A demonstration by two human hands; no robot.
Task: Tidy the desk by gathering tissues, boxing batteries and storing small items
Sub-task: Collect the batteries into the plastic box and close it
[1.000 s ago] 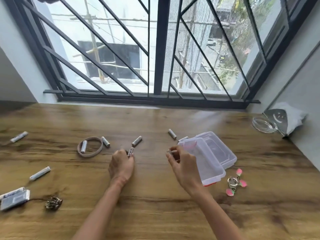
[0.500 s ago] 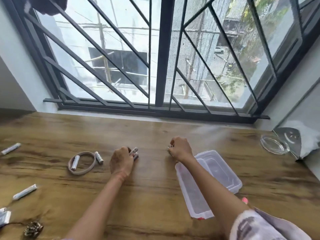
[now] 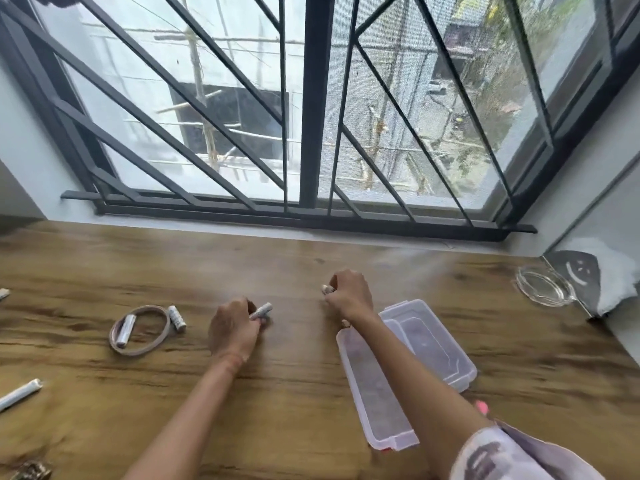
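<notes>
Plastic box (image 3: 429, 344) just beside right hand (image 3: 348, 296)

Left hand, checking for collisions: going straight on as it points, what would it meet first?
Likely nothing: the left hand faces bare brown wooden desk up to the grey window sill.

Bright daylight pours through the barred window (image 3: 311, 116); the left panes are washed out white. A pale glare streak lies on the wooden desk (image 3: 294, 403) near the sill. Shadows soft. Slight motion blur overall. Wide-angle bending at the edges.
</notes>
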